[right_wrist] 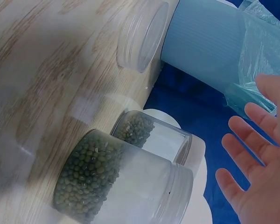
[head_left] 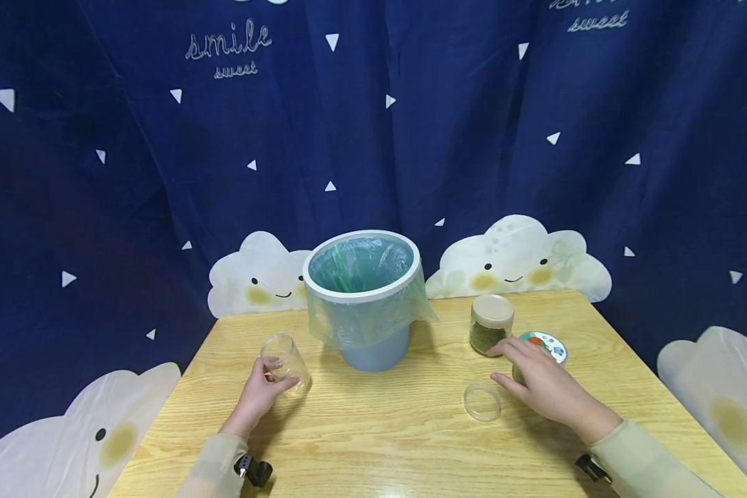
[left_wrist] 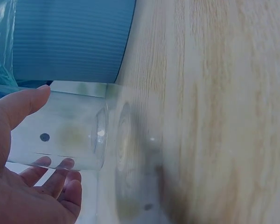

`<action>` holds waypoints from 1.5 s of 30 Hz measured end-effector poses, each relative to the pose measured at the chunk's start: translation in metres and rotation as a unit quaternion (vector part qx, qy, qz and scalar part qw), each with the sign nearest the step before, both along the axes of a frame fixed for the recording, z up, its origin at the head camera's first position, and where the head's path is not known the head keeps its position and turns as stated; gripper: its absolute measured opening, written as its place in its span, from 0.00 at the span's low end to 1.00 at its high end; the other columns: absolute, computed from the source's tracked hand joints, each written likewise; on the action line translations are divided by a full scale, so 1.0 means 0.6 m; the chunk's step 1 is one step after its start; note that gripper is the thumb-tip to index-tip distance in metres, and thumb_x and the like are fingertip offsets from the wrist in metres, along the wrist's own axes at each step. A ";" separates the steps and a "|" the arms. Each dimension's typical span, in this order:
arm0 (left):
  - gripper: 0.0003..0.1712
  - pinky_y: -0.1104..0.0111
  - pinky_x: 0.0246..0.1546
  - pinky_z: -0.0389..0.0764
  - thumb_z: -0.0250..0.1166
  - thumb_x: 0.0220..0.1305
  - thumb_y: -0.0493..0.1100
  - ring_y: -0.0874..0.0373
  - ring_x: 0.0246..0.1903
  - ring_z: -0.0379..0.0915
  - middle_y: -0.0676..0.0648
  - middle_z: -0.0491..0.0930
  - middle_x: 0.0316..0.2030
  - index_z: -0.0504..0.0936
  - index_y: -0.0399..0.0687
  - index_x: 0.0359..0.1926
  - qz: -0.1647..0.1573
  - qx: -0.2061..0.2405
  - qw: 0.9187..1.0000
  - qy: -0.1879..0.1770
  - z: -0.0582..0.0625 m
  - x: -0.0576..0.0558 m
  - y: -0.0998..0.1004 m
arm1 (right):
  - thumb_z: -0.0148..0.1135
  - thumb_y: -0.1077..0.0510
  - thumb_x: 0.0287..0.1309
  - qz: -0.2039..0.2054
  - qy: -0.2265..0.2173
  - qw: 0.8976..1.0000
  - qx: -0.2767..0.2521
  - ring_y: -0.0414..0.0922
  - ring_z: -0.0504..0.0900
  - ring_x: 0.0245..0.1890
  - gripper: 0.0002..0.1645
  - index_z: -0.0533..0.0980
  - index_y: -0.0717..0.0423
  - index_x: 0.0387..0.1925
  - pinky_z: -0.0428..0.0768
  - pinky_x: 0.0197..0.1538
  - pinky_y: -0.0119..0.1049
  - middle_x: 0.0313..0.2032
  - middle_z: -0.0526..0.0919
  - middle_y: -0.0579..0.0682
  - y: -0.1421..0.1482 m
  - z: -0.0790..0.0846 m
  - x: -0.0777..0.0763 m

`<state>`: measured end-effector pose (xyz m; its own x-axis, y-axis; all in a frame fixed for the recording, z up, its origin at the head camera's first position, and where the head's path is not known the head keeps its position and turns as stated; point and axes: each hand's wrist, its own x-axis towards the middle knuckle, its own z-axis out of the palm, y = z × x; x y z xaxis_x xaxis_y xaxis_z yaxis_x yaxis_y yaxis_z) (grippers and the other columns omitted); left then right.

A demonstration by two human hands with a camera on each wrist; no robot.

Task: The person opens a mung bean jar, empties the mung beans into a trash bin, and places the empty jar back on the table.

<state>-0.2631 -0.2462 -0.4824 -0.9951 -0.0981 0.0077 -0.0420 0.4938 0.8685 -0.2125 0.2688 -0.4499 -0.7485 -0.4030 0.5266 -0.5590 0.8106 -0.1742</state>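
My left hand (head_left: 264, 394) grips an empty clear plastic jar (head_left: 294, 366), thumb on one side and fingers round the other. In the left wrist view the jar's base (left_wrist: 100, 135) is just by the tabletop; whether it touches I cannot tell. My right hand (head_left: 538, 380) is spread over the right side, holding nothing. Close to it stand two clear jars part filled with green beans: one with a beige lid (head_left: 493, 311), one with a printed lid (head_left: 550, 346), partly hidden by the hand. A clear round lid (head_left: 482, 402) lies left of the right hand.
A blue bin (head_left: 373, 353) with a white rim and a green-tinted liner bag (head_left: 348, 325) stands at the middle back of the wooden table (head_left: 361, 443). Behind hangs a dark blue curtain (head_left: 286, 138) with clouds and triangles.
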 end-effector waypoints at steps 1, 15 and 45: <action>0.38 0.68 0.38 0.67 0.74 0.63 0.41 0.51 0.45 0.60 0.33 0.67 0.59 0.62 0.35 0.65 0.000 0.002 1.000 -0.002 -0.001 -0.001 0.000 | 0.75 0.53 0.60 0.000 -0.001 1.000 0.000 0.44 0.82 0.51 0.21 0.79 0.48 0.53 0.80 0.54 0.51 0.49 0.82 0.43 0.000 -0.001 0.000; 0.38 0.65 0.42 0.69 0.73 0.64 0.44 0.49 0.48 0.63 0.33 0.66 0.61 0.61 0.35 0.65 -0.003 0.008 1.000 -0.024 -0.005 -0.012 -0.002 | 0.75 0.54 0.59 0.004 -0.004 1.000 -0.002 0.45 0.81 0.51 0.20 0.80 0.49 0.52 0.80 0.53 0.55 0.49 0.82 0.44 -0.004 -0.003 -0.002; 0.44 0.43 0.60 0.73 0.71 0.66 0.45 0.26 0.65 0.63 0.23 0.60 0.66 0.54 0.25 0.67 -0.036 -0.033 0.999 -0.024 -0.007 0.002 -0.002 | 0.75 0.54 0.59 -0.004 -0.013 1.000 0.002 0.45 0.82 0.51 0.20 0.80 0.46 0.51 0.80 0.54 0.56 0.49 0.82 0.42 -0.008 -0.010 -0.002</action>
<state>-0.2617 -0.2471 -0.4863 -0.9990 -0.0266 -0.0356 -0.0443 0.5531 0.8320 -0.2139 0.2640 -0.4559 -0.7653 -0.3993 0.5048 -0.5478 0.8158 -0.1852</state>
